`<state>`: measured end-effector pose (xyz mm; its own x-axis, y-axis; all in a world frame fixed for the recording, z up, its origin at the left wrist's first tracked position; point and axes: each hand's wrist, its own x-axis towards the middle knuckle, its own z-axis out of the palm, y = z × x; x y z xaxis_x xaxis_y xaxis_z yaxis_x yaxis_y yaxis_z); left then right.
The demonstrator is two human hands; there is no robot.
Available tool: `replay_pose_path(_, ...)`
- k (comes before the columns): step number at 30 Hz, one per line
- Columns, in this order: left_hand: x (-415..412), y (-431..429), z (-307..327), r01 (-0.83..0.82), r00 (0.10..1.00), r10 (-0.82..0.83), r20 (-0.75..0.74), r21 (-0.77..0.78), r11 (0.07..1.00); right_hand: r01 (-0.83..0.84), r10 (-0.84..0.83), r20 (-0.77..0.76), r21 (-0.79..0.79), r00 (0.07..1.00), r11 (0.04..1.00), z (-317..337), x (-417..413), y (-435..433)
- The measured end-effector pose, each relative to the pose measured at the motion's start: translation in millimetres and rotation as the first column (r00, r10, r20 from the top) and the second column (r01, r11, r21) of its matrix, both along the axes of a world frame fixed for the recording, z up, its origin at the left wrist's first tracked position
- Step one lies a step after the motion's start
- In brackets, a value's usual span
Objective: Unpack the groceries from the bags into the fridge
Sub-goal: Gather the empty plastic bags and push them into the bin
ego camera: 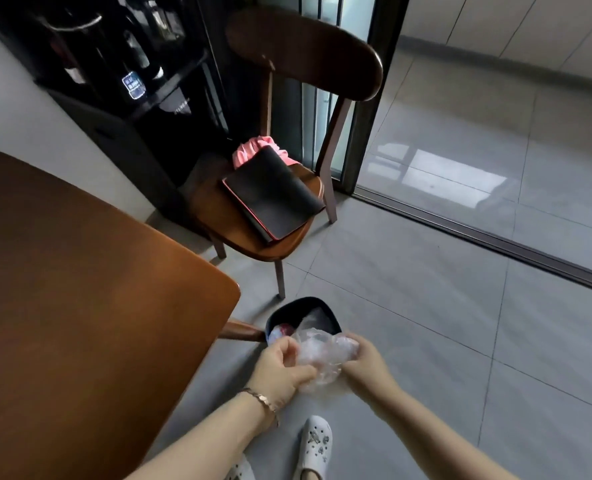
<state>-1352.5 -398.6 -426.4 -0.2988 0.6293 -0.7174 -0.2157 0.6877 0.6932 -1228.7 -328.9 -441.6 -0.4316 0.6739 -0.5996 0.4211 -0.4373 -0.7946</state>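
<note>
Tiled floor (426, 289): left hand (280, 367) and right hand (360, 355) grip a crumpled, seemingly emptied plastic bag (322, 355) above a bin (301, 306); fridge unseen.

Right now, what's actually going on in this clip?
A person stands beside a wooden table, holding a crumpled clear plastic bag in both hands. The left grip pinches one end and the right grip clutches the other. The bag is just above a small dark bin on the tiled floor, which has some plastic inside. Behind it, a chair carries a black folder and a pink cloth. No fridge or groceries are in view.
</note>
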Motion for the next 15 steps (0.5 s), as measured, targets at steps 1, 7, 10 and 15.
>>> replay_pose_path(1, 1.9, 4.2, -16.2, 0.026, 0.997, -0.027, -0.071, -0.023, 0.999, 0.054, -0.055, 0.061, 0.015, 0.997, 0.998, -17.4, 0.7, -1.1)
replay_pose_path(7, 0.6, 35.2, -112.7, 0.21, 0.961, -0.233, -0.148, -0.155, 0.965, 0.025, -0.015, 0.222, -0.043, 0.975, 0.999, -93.0, 5.0, 15.5)
replay_pose_path(10, -6.3, 49.6, -151.8, 0.218, 0.939, -0.259, -0.225, -0.194, 0.957, -0.017, 0.04, 0.235, -0.1, 0.971, 0.995, -125.5, 3.5, 30.0)
replay_pose_path(15, -23.8, 66.9, -189.6, 0.246, 0.934, -0.316, -0.168, -0.338, 0.908, 0.007, -0.035, 0.5, 0.059, 0.865, 0.998, -195.0, -13.7, 51.3)
